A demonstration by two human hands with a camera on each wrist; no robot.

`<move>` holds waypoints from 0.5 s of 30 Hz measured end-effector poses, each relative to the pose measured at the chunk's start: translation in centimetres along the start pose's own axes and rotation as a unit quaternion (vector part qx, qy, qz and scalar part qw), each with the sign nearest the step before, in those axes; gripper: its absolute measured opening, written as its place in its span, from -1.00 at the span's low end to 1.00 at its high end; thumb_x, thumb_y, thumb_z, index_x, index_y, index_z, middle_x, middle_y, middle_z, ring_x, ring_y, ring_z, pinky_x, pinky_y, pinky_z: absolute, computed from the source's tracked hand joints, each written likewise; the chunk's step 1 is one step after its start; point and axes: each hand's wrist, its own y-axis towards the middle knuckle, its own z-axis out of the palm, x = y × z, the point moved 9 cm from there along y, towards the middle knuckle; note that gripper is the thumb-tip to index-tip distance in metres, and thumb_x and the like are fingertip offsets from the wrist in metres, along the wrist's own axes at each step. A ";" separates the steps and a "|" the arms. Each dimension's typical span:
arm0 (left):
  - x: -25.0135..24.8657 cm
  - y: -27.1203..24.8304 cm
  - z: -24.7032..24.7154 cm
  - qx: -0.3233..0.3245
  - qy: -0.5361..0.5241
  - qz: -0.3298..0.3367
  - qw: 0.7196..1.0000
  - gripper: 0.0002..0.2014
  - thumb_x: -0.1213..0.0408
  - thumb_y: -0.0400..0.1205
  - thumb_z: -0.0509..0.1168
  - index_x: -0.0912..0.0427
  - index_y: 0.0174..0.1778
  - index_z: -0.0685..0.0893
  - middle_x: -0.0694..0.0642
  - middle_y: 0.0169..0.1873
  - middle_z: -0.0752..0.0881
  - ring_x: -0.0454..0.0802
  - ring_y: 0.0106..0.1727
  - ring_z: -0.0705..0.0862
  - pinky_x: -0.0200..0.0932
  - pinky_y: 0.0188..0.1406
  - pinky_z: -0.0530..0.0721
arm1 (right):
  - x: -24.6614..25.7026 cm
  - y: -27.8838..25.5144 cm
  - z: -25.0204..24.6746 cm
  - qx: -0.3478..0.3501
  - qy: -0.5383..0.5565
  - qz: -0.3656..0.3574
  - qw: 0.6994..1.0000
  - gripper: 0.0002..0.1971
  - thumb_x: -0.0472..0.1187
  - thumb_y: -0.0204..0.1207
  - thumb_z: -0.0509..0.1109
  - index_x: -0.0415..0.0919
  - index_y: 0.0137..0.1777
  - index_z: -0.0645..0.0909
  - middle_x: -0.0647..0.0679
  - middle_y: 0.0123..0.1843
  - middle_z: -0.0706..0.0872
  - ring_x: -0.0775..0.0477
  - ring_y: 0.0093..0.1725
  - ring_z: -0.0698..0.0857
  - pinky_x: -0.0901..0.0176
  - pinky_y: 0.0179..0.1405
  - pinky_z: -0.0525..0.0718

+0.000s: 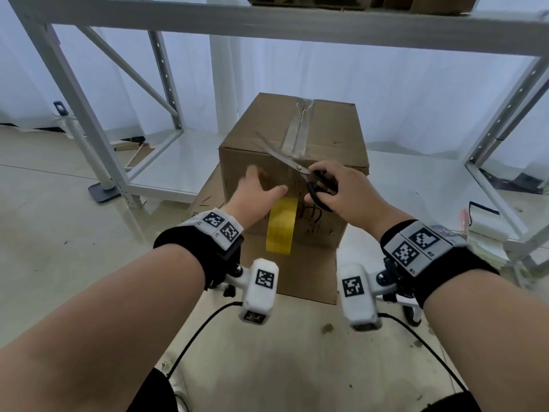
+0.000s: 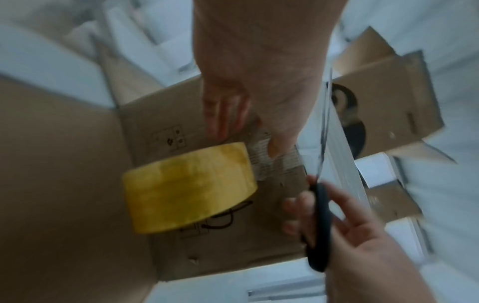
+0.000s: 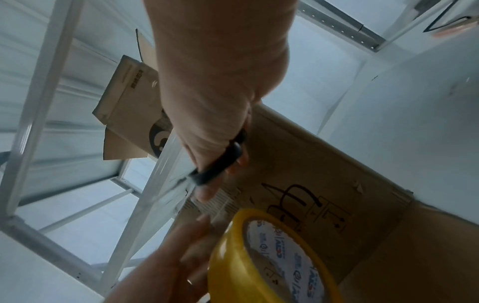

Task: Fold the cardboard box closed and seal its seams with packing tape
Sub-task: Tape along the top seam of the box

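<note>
A person's left hand (image 1: 255,194) presses flat, fingers straight, on the near face of the stiff cardboard box (image 1: 326,135), tape roll (image 1: 280,227) dangling; right hand (image 1: 341,191) grips open scissors (image 1: 300,168) – the light box likely needs steadying

Open floor (image 1: 44,233) left of box (image 1: 326,126); shelf posts (image 1: 77,96) behind.

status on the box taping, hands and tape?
Left hand flat on box front, roll hanging below. Right hand grips scissors, blades open near tape. Nothing blocking.
</note>
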 end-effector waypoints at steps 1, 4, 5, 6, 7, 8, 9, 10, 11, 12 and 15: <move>1.0 -0.1 1.0 0.031 -0.041 -0.048 0.998 -0.45 0.03 0.56 0.38 0.17 0.38 0.36 0.18 0.26 0.52 0.10 0.18 0.58 0.00 0.16 0.63 | -0.4 -0.1 0.5 0.030 0.016 0.015 0.999 -0.49 -0.02 0.38 0.58 0.01 0.33 0.56 0.14 0.03 0.69 0.05 0.08 0.66 0.00 0.26 0.61; 2.1 -0.5 2.3 0.051 -0.098 -0.111 0.988 -0.46 0.08 0.60 0.35 0.20 0.44 0.39 0.20 0.27 0.57 0.15 0.20 0.62 0.09 0.18 0.68 | -1.3 -0.7 0.9 0.072 0.075 0.042 0.994 -0.54 -0.13 0.40 0.58 -0.07 0.30 0.58 0.09 0.00 0.70 0.07 0.08 0.67 0.27 0.13 0.57; 2.1 -0.6 2.5 0.054 -0.107 -0.113 0.986 -0.50 0.09 0.62 0.32 0.19 0.43 0.43 0.20 0.25 0.59 0.15 0.18 0.63 0.09 0.18 0.68 | -1.4 -0.9 0.8 0.078 0.086 0.045 0.992 -0.56 -0.15 0.41 0.58 -0.08 0.29 0.59 0.07 -0.01 0.70 0.08 0.07 0.67 0.35 0.06 0.54; 2.1 -0.6 2.7 0.057 -0.114 -0.115 0.985 -0.54 0.09 0.63 0.30 0.17 0.42 0.46 0.20 0.22 0.61 0.15 0.16 0.63 0.10 0.18 0.67 | -1.6 -1.0 0.7 0.082 0.088 0.046 0.992 -0.57 -0.16 0.42 0.57 -0.09 0.28 0.59 0.06 -0.01 0.71 0.08 0.06 0.67 0.42 0.00 0.51; 2.2 -0.7 2.9 0.060 -0.124 -0.120 0.983 -0.57 0.08 0.64 0.29 0.15 0.40 0.48 0.19 0.19 0.62 0.15 0.15 0.64 0.11 0.20 0.67 | -1.7 -1.1 0.6 0.085 0.087 0.048 0.991 -0.57 -0.17 0.42 0.57 -0.09 0.28 0.59 0.04 0.00 0.71 0.09 0.04 0.66 0.48 -0.05 0.49; 2.3 -0.8 2.9 0.060 -0.134 -0.126 0.981 -0.59 0.07 0.65 0.28 0.14 0.38 0.50 0.18 0.15 0.63 0.15 0.14 0.64 0.12 0.21 0.66 | -1.8 -1.2 0.5 0.089 0.082 0.049 0.991 -0.57 -0.17 0.42 0.57 -0.09 0.29 0.59 0.03 0.00 0.70 0.09 0.04 0.66 0.51 -0.07 0.48; 2.4 -0.8 2.9 0.057 -0.142 -0.131 0.979 -0.61 0.07 0.65 0.28 0.13 0.35 0.52 0.16 0.11 0.64 0.14 0.12 0.64 0.12 0.21 0.66 | -1.9 -1.3 0.5 0.093 0.077 0.050 0.991 -0.57 -0.17 0.42 0.56 -0.09 0.29 0.59 0.03 0.01 0.70 0.09 0.03 0.65 0.53 -0.09 0.48; 2.5 -0.7 2.8 0.050 -0.147 -0.132 0.979 -0.64 0.07 0.65 0.29 0.13 0.32 0.55 0.15 0.05 0.65 0.12 0.07 0.65 0.11 0.21 0.66 | -1.9 -1.3 0.5 0.097 0.070 0.050 0.992 -0.57 -0.17 0.43 0.56 -0.08 0.29 0.59 0.03 0.00 0.69 0.09 0.03 0.65 0.53 -0.08 0.48; 2.6 -0.5 2.7 0.043 -0.150 -0.129 0.979 -0.67 0.08 0.65 0.29 0.13 0.28 0.56 0.12 -0.02 0.65 0.10 0.01 0.65 0.08 0.18 0.67 | -2.0 -1.3 0.5 0.098 0.065 0.050 0.992 -0.57 -0.17 0.43 0.56 -0.08 0.28 0.59 0.03 0.01 0.69 0.08 0.03 0.64 0.53 -0.07 0.47; 2.6 -0.4 2.6 0.036 -0.151 -0.124 0.980 -0.70 0.09 0.65 0.30 0.13 0.24 0.58 0.09 -0.10 0.64 0.07 -0.06 0.64 0.06 0.16 0.68 | -2.1 -1.3 0.4 0.096 0.060 0.049 0.992 -0.58 -0.17 0.43 0.57 -0.08 0.28 0.60 0.02 0.01 0.70 0.07 0.03 0.64 0.50 -0.05 0.48; 2.6 -0.3 2.5 0.020 -0.140 -0.113 0.983 -0.80 0.10 0.64 0.31 0.09 0.11 0.58 0.02 -0.20 0.60 0.05 -0.10 0.61 0.05 0.13 0.67 | -2.7 -1.0 0.2 0.080 0.046 0.052 0.994 -0.55 -0.15 0.42 0.57 -0.08 0.30 0.60 0.02 0.04 0.70 0.03 0.06 0.64 0.33 0.08 0.51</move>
